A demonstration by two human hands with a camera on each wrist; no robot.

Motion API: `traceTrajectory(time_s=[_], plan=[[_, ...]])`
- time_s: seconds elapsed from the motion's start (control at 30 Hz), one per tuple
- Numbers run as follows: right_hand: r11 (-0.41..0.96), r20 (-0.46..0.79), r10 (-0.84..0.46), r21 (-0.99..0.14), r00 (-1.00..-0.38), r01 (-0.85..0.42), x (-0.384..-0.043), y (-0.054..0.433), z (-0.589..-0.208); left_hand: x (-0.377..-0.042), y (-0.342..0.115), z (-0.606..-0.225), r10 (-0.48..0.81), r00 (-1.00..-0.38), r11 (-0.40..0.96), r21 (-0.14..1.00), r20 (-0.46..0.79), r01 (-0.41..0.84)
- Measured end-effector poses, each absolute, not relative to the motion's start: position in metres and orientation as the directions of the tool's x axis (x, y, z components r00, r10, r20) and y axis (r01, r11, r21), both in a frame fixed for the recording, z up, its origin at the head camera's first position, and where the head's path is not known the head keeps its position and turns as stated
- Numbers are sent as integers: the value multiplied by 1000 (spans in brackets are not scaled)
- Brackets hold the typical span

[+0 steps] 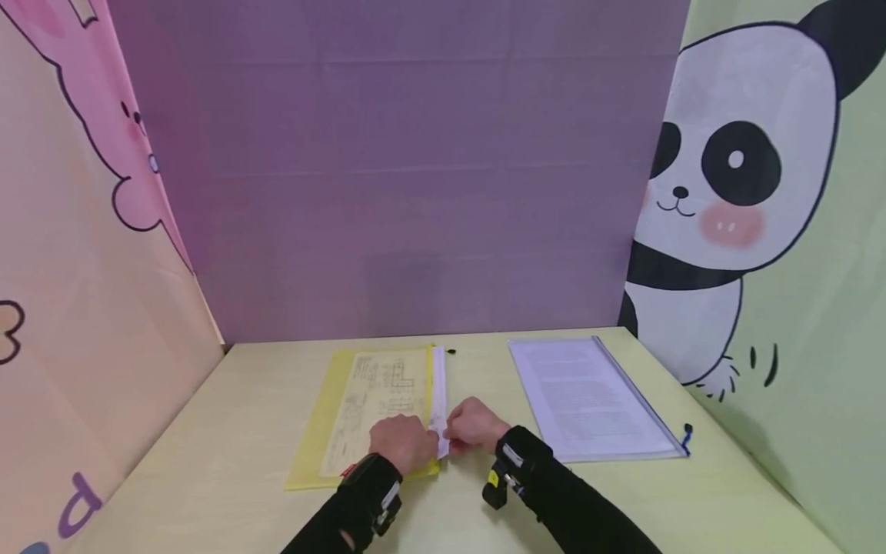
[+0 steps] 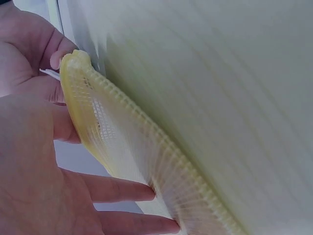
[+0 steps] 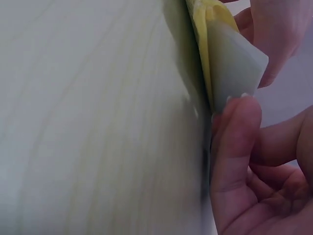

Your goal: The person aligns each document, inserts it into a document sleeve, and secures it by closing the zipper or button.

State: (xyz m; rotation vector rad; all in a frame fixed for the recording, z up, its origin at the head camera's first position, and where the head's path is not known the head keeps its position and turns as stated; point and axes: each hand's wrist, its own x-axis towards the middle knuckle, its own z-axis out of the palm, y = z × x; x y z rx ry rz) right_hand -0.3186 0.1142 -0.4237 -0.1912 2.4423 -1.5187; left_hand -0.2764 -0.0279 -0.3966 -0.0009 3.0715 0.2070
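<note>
A yellow mesh zip pouch [image 1: 310,454] lies on the table with a printed drawing sheet [image 1: 374,392] showing through it. White paper [image 1: 439,377] sticks out along its right side. My left hand [image 1: 404,444] grips the pouch near its lower right corner, and in the left wrist view its fingers lie along the bent mesh [image 2: 122,132]. Close beside it, my right hand [image 1: 476,425] pinches the lower edge of the protruding paper. The right wrist view shows the paper corner [image 3: 234,63] coming out of the yellow opening, right at my fingertips [image 3: 242,115].
To the right lies a second pouch [image 1: 588,400], whitish, holding printed pages, with a dark zip pull [image 1: 687,437] at its lower right corner. A small black pull [image 1: 451,352] sits by the yellow pouch's top. A purple curtain [image 1: 415,192] hangs behind the table.
</note>
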Motion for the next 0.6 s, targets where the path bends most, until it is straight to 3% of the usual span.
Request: traceTrajectory(time_s=[0.6], plan=[[505, -69, -307, -857, -949, -101, -322, 102, -428, -274, -30, -396, 28, -999, 993, 119, -16, 26]])
